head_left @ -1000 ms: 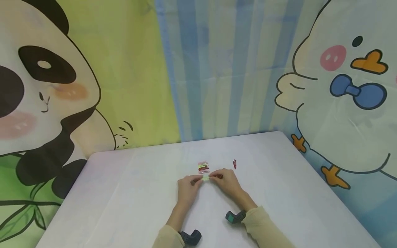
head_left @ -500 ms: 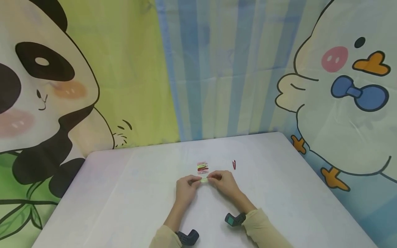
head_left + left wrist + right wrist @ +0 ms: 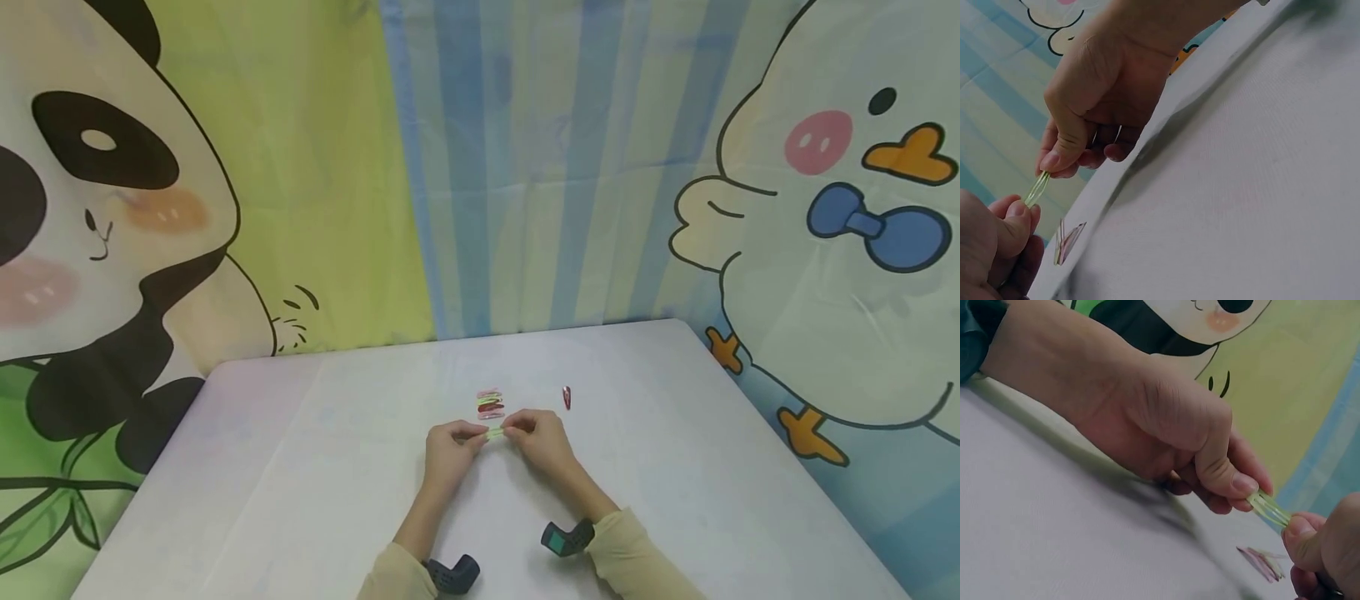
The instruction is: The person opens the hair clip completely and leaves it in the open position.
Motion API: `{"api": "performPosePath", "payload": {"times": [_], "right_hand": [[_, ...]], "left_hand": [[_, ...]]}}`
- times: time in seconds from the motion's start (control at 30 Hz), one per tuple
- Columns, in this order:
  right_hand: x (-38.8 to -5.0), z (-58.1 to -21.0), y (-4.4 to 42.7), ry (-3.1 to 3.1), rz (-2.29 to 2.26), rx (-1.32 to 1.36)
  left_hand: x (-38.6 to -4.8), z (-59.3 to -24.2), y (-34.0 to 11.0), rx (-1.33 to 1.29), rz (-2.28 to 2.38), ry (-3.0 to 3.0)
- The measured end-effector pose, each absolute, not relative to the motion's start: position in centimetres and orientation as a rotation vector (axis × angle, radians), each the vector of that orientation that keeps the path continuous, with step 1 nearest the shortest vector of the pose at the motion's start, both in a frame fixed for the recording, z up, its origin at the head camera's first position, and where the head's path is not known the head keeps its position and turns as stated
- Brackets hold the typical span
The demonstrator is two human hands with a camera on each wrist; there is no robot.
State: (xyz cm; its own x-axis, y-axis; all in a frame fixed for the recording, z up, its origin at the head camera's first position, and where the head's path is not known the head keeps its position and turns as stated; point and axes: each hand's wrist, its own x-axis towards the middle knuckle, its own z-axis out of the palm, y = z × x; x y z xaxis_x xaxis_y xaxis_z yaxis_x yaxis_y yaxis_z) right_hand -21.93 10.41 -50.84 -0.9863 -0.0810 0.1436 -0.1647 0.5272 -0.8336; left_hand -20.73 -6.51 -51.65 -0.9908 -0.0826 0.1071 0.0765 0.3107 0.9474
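Between the two hands, a light green snap hair clip point(image 3: 495, 433) is held by its ends just above the table. My left hand point(image 3: 449, 455) pinches its left end with thumb and fingers. At the other end, the thumb and forefinger of my right hand point(image 3: 546, 442) pinch the clip. The right wrist view shows the slim frame of the green clip point(image 3: 1269, 509) stretched between the fingertips. Right behind the hands lies a stacked row of several hair clips point(image 3: 491, 405) in pink, yellow-green and red.
A single dark red hair clip point(image 3: 567, 397) lies apart, to the right of the row. The white table point(image 3: 315, 467) reaches back to a printed curtain point(image 3: 510, 167). Each wrist bears a dark camera point(image 3: 453, 575).
Both hands keep their pinch on the green hair clip and have shifted only slightly. The row of clips and the lone red clip lie where they were.
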Motion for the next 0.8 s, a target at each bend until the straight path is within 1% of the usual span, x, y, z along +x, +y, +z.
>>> {"api": "performPosePath", "payload": {"times": [0.4,0.63,0.8], "right_hand": [[-21.2,-48.9,10.0,-2.705,1.512,0.137],[-21.4,-49.3,10.3,-2.680,1.594,0.141],[-21.7,-49.8,10.8,-2.678,1.582,0.130]], "left_hand": [[-20.8,-50.5,-6.4,0.050,-1.842,-2.450],[-20.9,-51.4,-6.2,-0.004,-1.924,-2.394],[-20.9,-52.1,-6.2,-0.110,-1.826,-2.397]]}}
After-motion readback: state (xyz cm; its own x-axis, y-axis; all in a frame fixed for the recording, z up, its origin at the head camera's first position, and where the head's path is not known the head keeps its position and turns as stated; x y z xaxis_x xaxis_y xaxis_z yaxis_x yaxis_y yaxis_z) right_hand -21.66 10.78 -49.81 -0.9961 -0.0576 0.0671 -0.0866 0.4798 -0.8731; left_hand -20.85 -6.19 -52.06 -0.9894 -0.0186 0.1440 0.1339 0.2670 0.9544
